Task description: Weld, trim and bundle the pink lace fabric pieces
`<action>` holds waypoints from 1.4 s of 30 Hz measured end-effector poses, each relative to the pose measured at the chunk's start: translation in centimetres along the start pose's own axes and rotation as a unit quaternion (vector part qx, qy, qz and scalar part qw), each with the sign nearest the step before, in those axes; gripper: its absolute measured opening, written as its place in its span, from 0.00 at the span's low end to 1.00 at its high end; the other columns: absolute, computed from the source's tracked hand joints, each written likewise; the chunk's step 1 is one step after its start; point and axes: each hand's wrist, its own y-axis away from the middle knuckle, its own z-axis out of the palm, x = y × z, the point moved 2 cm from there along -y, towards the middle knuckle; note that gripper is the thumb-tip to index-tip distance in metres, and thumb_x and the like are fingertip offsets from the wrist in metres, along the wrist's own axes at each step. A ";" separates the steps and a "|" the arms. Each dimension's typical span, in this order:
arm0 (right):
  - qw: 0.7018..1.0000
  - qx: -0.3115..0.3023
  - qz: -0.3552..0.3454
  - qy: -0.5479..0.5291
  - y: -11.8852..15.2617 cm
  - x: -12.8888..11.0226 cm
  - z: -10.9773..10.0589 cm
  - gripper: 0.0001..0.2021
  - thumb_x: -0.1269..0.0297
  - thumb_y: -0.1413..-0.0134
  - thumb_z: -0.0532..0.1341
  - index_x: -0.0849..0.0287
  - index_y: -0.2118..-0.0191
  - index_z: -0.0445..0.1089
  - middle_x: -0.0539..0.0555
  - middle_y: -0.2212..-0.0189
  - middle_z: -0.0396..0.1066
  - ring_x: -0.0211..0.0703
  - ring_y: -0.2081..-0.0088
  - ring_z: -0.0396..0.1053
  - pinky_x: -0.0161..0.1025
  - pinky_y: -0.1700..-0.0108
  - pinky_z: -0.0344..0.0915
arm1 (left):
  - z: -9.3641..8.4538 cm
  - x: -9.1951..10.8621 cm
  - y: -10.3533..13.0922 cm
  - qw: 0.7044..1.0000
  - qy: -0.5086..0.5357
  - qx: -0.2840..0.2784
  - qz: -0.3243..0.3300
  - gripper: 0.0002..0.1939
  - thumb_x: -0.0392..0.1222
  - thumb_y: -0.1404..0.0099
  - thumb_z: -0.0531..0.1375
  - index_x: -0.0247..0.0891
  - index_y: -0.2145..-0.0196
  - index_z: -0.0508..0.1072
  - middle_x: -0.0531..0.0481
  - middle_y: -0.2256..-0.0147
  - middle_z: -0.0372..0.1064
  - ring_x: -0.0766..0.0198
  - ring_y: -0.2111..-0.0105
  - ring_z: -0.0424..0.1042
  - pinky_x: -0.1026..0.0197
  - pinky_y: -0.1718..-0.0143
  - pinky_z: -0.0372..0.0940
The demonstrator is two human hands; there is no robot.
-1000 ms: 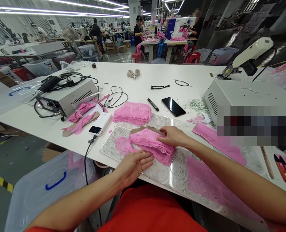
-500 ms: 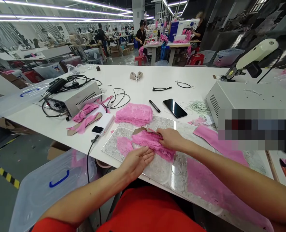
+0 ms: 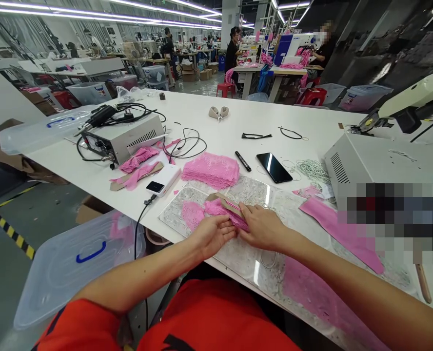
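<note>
Fingers, head view: those of the right hand (image 3: 263,225) are bent over and grasping a pink lace bundle (image 3: 215,207) together with a brown strip (image 3: 226,203) along its upper side. Left hand (image 3: 213,235): palm up, fingers loosely curled at the near side of the bundle, tips close to the right hand; cannot tell whether they pinch any fabric.

Bundle position: over the clear sheet (image 3: 253,189) near the front edge of the white table (image 3: 289,108), between the two hands. A loose pink piece (image 3: 192,214) lies just left of it. Beyond the bundle, a neat lace stack (image 3: 210,170).

Right of the hands: long pink strip (image 3: 339,233), set at a slant; a broad pink panel (image 3: 309,285) nearer the body, partly covered by the right forearm. Pale looped cord (image 3: 313,170) sits before the large grey box (image 3: 392,151).

Beyond, mid-table: black marker (image 3: 243,161) and dark phone (image 3: 274,167), side by side, apart.

Left side: white device (image 3: 169,179) with lit display, cable attached; past it, a smaller grey unit (image 3: 132,139). Translucent bin (image 3: 70,273) with blue handle below table level.

Background: person in dark clothing (image 3: 232,57) near sewing machines.
</note>
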 end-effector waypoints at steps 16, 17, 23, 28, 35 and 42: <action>0.976 0.038 0.049 -0.208 -1.3 3.4 -1.1 0.15 0.72 0.53 0.53 0.61 0.59 0.71 0.56 0.66 0.74 0.45 0.64 0.70 0.35 0.64 0.60 | -0.5 -0.9 1.3 0.999 -0.010 0.029 -0.007 0.03 0.29 0.40 0.57 0.28 0.71 0.70 0.36 0.64 0.72 0.59 0.63 0.74 0.56 0.48 0.62; 0.968 0.041 0.054 -0.242 -1.3 4.0 -1.3 0.13 0.72 0.54 0.53 0.61 0.63 0.71 0.54 0.70 0.73 0.44 0.67 0.69 0.35 0.66 0.59 | -0.5 -1.0 1.3 1.000 -0.008 0.026 -0.005 0.02 0.30 0.40 0.58 0.28 0.71 0.70 0.35 0.63 0.72 0.59 0.62 0.74 0.57 0.47 0.61; 0.888 0.036 0.048 -0.456 -0.4 6.0 -2.4 0.06 0.67 0.57 0.52 0.60 0.74 0.65 0.46 0.81 0.62 0.35 0.79 0.58 0.32 0.76 0.52 | 0.5 -1.4 0.5 0.999 0.021 -0.034 0.004 0.12 0.40 0.42 0.64 0.30 0.62 0.72 0.38 0.57 0.71 0.58 0.57 0.71 0.58 0.49 0.61; 0.920 0.058 0.045 -0.386 0.4 4.7 -3.1 0.08 0.68 0.56 0.53 0.60 0.71 0.69 0.48 0.78 0.67 0.38 0.76 0.63 0.33 0.74 0.56 | 3.0 -0.8 -0.3 0.984 0.067 -0.142 0.082 0.12 0.42 0.44 0.66 0.34 0.63 0.73 0.45 0.61 0.74 0.60 0.60 0.73 0.59 0.55 0.65; 0.970 0.090 0.045 -0.220 1.4 1.4 -2.1 0.29 0.71 0.50 0.52 0.62 0.39 0.56 0.61 0.50 0.69 0.51 0.52 0.68 0.41 0.54 0.63 | 4.0 -0.8 -1.6 0.979 0.079 -0.135 0.134 0.07 0.36 0.43 0.64 0.30 0.66 0.74 0.45 0.67 0.75 0.59 0.61 0.74 0.58 0.54 0.66; 0.981 0.076 0.019 -0.180 2.0 0.3 -1.2 0.31 0.66 0.45 0.52 0.65 0.35 0.47 0.66 0.36 0.50 0.54 0.37 0.51 0.52 0.41 0.55 | 4.3 -0.6 -1.9 0.984 0.078 -0.084 0.134 0.05 0.33 0.42 0.63 0.30 0.66 0.73 0.47 0.70 0.74 0.62 0.64 0.74 0.61 0.56 0.67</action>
